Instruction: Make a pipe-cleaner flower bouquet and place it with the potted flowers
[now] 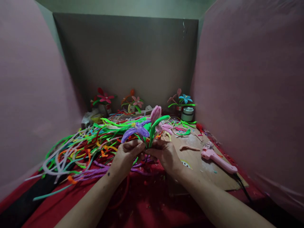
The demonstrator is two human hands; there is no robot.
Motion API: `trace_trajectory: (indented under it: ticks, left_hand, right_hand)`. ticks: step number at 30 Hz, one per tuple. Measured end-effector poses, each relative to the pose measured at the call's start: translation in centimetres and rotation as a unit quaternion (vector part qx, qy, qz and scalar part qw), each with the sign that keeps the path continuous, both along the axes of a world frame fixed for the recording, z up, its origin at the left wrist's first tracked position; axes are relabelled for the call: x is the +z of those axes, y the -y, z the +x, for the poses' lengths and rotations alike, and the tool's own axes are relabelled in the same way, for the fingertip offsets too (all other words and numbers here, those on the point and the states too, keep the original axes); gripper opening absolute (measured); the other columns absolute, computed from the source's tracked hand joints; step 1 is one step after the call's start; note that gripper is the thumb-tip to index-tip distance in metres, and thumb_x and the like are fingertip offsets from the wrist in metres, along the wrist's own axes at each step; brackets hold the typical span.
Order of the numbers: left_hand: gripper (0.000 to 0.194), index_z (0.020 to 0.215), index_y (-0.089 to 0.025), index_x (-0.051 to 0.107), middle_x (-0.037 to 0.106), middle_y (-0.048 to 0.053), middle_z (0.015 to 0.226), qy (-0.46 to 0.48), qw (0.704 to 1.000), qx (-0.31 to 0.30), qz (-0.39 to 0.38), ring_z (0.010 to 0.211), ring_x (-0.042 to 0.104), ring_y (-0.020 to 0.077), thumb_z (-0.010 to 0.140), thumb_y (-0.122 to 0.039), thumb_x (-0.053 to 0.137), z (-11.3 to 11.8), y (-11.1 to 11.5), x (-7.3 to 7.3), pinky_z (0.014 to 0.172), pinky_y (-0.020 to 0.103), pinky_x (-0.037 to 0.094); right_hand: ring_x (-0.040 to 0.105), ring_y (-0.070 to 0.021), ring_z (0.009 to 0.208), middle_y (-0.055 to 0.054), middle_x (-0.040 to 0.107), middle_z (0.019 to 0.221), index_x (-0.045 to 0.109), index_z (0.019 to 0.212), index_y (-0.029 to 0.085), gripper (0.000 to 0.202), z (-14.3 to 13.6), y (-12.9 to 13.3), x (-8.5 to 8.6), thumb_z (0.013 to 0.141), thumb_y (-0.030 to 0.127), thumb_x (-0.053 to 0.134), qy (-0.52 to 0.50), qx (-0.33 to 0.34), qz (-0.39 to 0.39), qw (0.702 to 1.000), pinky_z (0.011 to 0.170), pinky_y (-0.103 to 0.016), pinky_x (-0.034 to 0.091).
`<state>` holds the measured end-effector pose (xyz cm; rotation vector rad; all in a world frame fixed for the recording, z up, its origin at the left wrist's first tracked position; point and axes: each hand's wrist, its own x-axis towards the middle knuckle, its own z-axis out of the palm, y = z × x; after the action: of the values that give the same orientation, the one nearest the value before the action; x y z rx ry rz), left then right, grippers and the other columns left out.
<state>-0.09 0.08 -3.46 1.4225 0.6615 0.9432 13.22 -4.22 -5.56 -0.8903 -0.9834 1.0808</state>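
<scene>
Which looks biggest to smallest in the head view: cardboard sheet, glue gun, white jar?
1. Cardboard sheet, clearly largest.
2. Glue gun.
3. White jar, smallest as seen, but it stands farther from the camera, so its rank against the gun is unsure.

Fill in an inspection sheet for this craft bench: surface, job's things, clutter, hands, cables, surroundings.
Surface: red cloth, with a brown board on the right.
Job's things: posy of purple and pink flowers with green stems, held upright.
Clutter: heap of pipe cleaners; pink glue gun; jar; finished flowers at the back.
Hands: left hand and right hand both grip the posy's stems.
Cables: black cable from the glue gun.
Surroundings: pink panels at both sides, grey back wall.
</scene>
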Motion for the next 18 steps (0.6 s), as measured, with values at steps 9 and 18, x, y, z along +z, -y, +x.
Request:
trace_trajectory:
  ticks: [9, 18]
  left_hand:
    - [0.03, 0.05, -0.015, 0.05, 0.039, -0.006, 0.053, -0.028, 0.996, 0.081, 0.008, 0.048, 0.032, 0.0051, 0.055, -0.029, 0.076, 0.7, -0.7, -1.1, 0.044, 0.019, 0.027]
    - [0.028, 0.048, -0.016, 0.05, 0.041, -0.003, 0.057, -0.019, 0.992, 0.088, 0.086, 0.055, 0.034, 0.0086, 0.057, -0.027, 0.074, 0.6, -0.4, -0.6, 0.048, 0.02, 0.032]
  right_hand:
    - [0.054, -0.0143, 0.066, 0.001, 0.065, 0.066, 0.075, 0.077, 0.019, 0.018, 0.5, -0.7, -1.5, 0.064, 0.032, 0.072, 0.039, 0.015, 0.038, 0.998, 0.071, -0.029, 0.044]
    - [0.055, -0.0181, 0.074, -0.001, 0.065, 0.075, 0.074, 0.077, 0.022, 0.017, 0.3, -0.4, -1.4, 0.07, 0.036, 0.069, 0.109, 0.005, 0.09, 0.99, 0.076, -0.032, 0.044]
